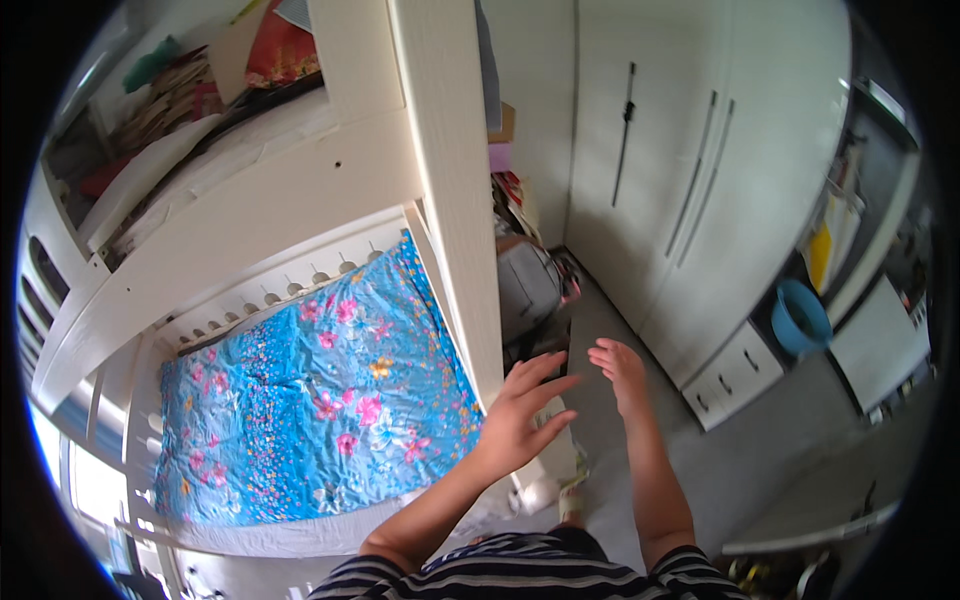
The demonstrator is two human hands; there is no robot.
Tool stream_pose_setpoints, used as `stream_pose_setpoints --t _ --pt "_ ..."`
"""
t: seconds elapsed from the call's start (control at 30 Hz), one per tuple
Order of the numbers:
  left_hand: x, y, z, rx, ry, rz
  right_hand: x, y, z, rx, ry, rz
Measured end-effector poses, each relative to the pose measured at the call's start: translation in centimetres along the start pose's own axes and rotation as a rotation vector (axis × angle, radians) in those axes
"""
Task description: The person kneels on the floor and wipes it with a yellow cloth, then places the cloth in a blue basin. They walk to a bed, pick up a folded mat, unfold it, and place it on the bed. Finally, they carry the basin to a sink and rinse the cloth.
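Observation:
My left hand (525, 412) is raised in front of me with its fingers spread and nothing in it. To its right, my right hand (619, 367) is also up and empty, its fingers held near each other, with the palm turned towards the left hand. The two hands do not touch. On the left, a blue floral sheet or quilt (315, 390) with pink flowers lies rumpled over the lower bunk of a white bunk bed. The white bed post (457, 187) rises just beyond my left hand.
A white wardrobe (675, 150) with long dark handles stands ahead, beside white drawers (731, 379). A blue bucket (801, 319) is at the right. A grey bag (525, 285) sits behind the bed post. Piled items lie on the upper bunk (262, 180).

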State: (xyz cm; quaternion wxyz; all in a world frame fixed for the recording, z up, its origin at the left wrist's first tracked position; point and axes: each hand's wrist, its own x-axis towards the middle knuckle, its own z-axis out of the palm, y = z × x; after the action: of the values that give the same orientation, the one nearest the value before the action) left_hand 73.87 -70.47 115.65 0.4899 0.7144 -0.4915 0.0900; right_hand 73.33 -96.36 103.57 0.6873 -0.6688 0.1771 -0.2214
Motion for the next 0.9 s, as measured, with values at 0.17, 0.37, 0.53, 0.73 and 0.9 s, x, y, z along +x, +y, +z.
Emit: stream_pose_setpoints --t 0.17,0.37,0.53,0.73,0.9 --pt "5.5 -2.4 0.4 0.449 0.509 -0.238 15.3 -4.7 4.8 0.217 -0.324 -0.089" --pt "14.5 -6.0 -1.8 0.994 0.786 -0.326 23.0 -19.5 15.0 0.377 -0.644 -0.265" --pt "15.6 -8.8 -0.6 1.125 0.842 -0.396 21.7 -24.5 20.8 0.506 -0.954 0.229" --pt "16.5 -8.7 0.2 1.113 0.858 -0.433 27.3 -27.3 25.0 1.023 -1.184 0.882" --pt "16.3 -8.5 0.1 1.101 0.865 -0.446 29.2 -25.5 21.2 1.218 -0.846 0.664"
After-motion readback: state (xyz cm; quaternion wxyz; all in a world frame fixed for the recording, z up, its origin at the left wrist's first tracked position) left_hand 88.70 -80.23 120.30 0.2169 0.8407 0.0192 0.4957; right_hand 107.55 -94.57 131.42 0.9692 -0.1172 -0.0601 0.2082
